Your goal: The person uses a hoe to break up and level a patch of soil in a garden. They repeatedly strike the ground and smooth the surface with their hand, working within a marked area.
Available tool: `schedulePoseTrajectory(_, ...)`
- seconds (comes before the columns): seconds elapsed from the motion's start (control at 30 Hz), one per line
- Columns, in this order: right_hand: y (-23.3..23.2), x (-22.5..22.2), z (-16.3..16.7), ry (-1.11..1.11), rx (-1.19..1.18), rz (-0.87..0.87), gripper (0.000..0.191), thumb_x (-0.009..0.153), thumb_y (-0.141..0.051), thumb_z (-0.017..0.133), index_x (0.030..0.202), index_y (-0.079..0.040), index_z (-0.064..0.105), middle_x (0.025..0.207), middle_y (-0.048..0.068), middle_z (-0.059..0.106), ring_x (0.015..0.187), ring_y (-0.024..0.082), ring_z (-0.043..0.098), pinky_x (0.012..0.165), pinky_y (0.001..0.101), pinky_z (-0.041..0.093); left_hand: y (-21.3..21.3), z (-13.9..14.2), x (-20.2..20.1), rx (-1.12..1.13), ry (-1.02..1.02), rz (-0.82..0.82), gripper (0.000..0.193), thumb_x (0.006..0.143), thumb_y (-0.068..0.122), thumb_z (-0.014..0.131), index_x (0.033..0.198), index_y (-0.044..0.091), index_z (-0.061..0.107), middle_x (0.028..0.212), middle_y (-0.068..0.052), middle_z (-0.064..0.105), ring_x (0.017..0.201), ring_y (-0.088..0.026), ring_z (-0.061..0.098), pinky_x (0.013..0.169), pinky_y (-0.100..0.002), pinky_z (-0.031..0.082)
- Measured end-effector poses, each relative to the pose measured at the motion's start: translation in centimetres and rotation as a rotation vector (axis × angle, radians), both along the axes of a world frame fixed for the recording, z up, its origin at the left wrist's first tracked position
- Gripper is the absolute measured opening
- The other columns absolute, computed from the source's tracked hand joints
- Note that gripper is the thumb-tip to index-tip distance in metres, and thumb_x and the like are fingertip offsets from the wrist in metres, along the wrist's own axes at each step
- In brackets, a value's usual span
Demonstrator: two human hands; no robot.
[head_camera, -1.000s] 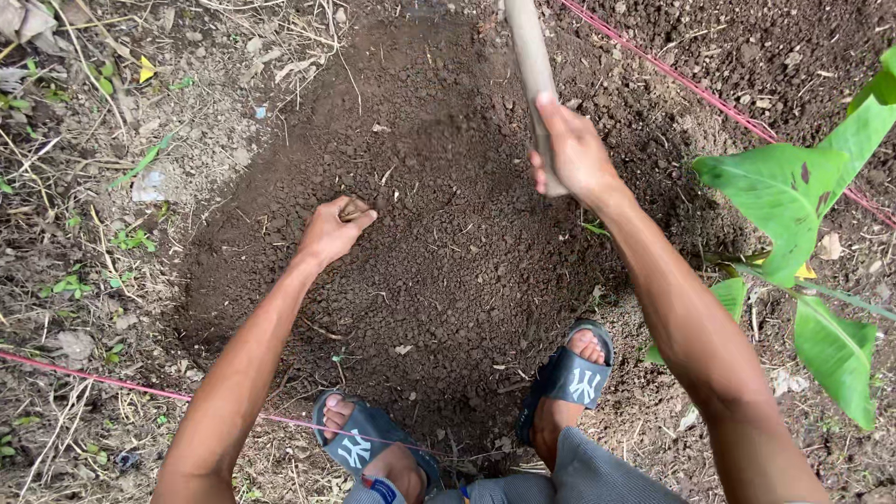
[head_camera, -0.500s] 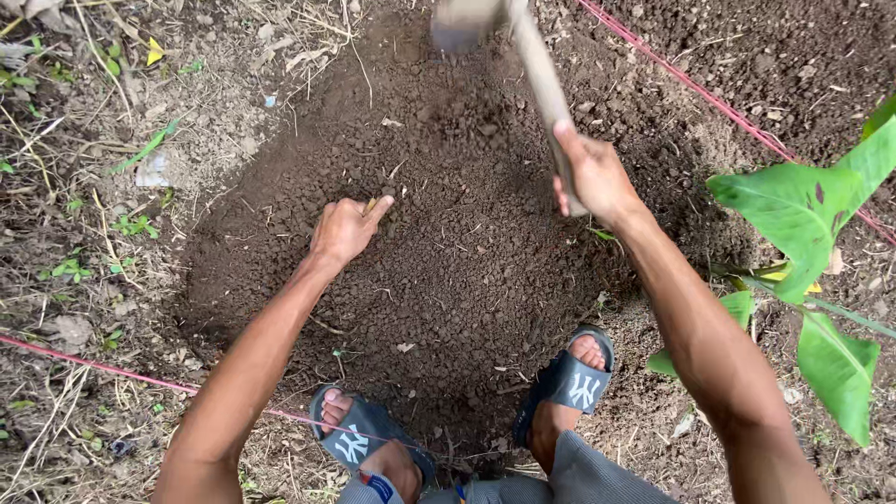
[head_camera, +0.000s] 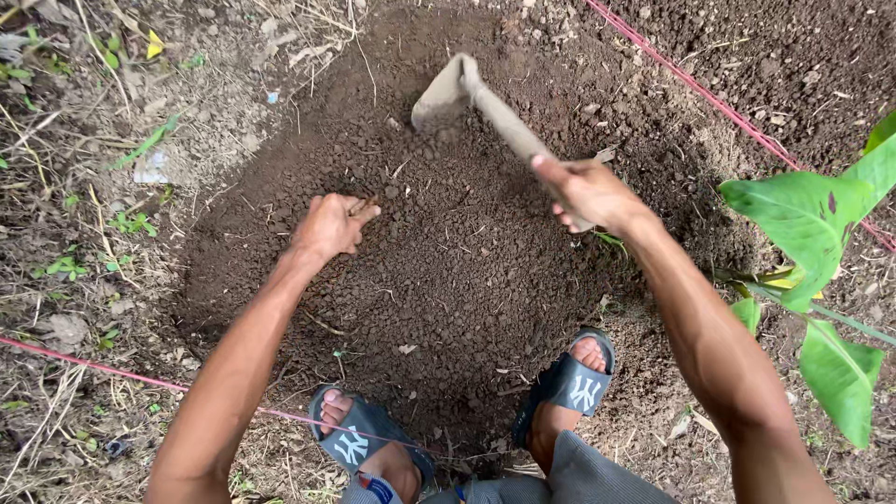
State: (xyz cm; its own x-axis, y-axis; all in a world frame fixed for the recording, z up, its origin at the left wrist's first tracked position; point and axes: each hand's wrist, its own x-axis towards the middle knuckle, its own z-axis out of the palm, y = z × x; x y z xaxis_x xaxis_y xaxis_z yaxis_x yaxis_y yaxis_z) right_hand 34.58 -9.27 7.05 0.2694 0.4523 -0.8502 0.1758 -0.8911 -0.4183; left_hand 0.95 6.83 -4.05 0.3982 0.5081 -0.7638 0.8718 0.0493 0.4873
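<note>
I am outdoors on bare ground, looking down at a round patch of dark, crumbly soil (head_camera: 448, 271) that sits a little darker and looser than the earth around it. To the left the ground turns paler and drier, strewn with dead grass, twigs and a few small green weeds (head_camera: 131, 224). A thin red string (head_camera: 728, 112) runs slantwise across the upper right corner, and another red string (head_camera: 103, 366) crosses the lower left, passing near my feet. At the right edge stands a young plant with broad green leaves (head_camera: 807, 219), just beside the worked patch.

My right hand (head_camera: 588, 194) is closed around the wooden handle of a hoe (head_camera: 509, 126). The handle slopes up and away from me to the left, and its metal blade (head_camera: 446, 89) is at the far side of the patch, low over the soil; whether it touches the earth I cannot tell.

My left hand (head_camera: 331, 226) rests on the soil near the middle-left of the patch, fingers curled loosely inward with the fingertips against the crumbs. I cannot tell whether it holds anything.

My feet, in dark grey slide sandals (head_camera: 569, 383), stand at the near rim of the patch.
</note>
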Motion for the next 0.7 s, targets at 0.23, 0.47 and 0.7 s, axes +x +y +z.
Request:
schedulePoseTrajectory(0.23,1.2,1.3,-2.1,-0.037,0.522,-0.309,0.053,0.107,-0.055,0.029,0.093,-0.01,0.052,0.062,-0.002,0.054,0.043,0.009,0.052,0.038,0.0264,0.052,0.6,-0.5,0.3,0.207,0.095,-0.24,0.034,0.107,0.026,0.048,0.129,0.01,0.068,0.058,-0.01,0.059,0.038,-0.014,0.041,0.036,-0.036,0.04)
schedulePoseTrajectory(0.47,-5.0,0.6,-5.0,0.264,0.073,-0.333,0.059,0.109,-0.059,0.038,0.091,-0.004,0.049,0.059,-0.002,0.046,0.041,0.009,0.043,0.033,0.0267,0.042,-0.1,-1.0,-0.1,0.215,0.114,-0.221,0.037,0.107,0.027,0.045,0.136,0.018,0.065,0.064,-0.014,0.063,0.043,-0.02,0.048,0.045,-0.044,0.049)
schedulePoseTrajectory(0.7,-9.5,5.8,2.5,-0.196,0.296,-0.262,0.053,0.105,-0.053,0.04,0.101,-0.003,0.059,0.061,0.002,0.055,0.042,0.012,0.052,0.036,0.0279,0.046,-0.1,-3.2,-3.0,0.453,0.074,-0.155,0.056,0.096,0.029,0.061,0.145,0.006,0.049,0.149,-0.03,0.038,0.126,-0.049,0.046,0.102,-0.058,0.045)
